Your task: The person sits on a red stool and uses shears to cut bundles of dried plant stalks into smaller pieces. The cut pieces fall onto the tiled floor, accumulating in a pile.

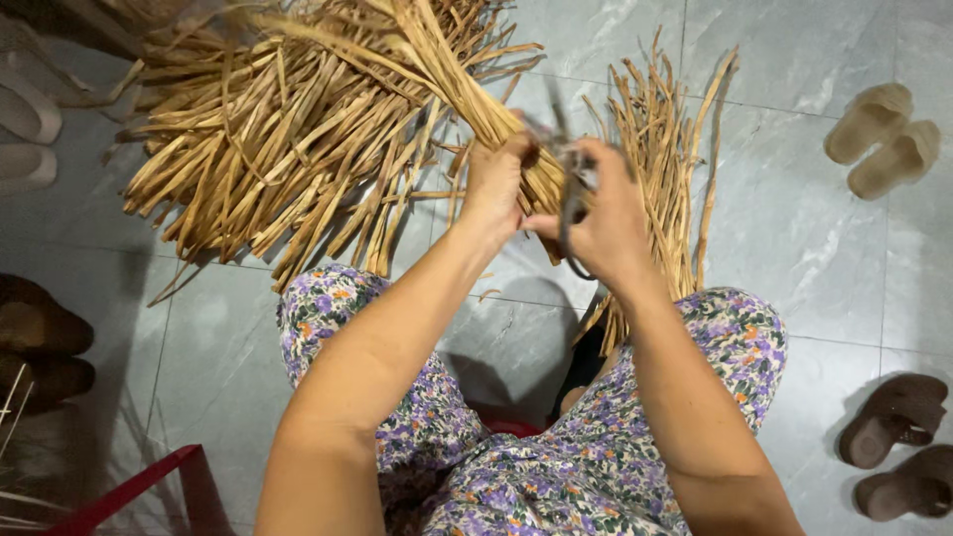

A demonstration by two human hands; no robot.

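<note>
Left hand: the left hand (493, 179) is closed in a tight grip around the gathered end of a bundle of dried straw-coloured strips (298, 119), just left of the right hand.
Right hand: the right hand (606, 213) is closed around the dark handles of a pair of scissors (573, 189); the blades are blurred, pointing far, up against the gathered end of the bundle.
Hands together: the two hands meet at the middle of the view, thumbs almost touching, held up above the knees.
Bundle: the strips fan out from the left hand's grip toward the far left, spreading wide over the grey tiled floor (814, 248); whether the fanned ends rest on the floor cannot be told.
Second sheaf: a narrower sheaf of the same strips (660, 149) stands behind the right hand, running from near the right knee to the far right.
Clothing: a floral dress (556, 467) in purple and orange covers both knees at the near edge.
Far right: a pair of beige sandals (884, 139) on the floor.
Near right: a pair of brown sandals (898, 447).
Left edge: dark brown shoes (40, 347) and, farther off, pale slippers (25, 134).
Near left: a red frame piece (139, 486), partly cut off.
</note>
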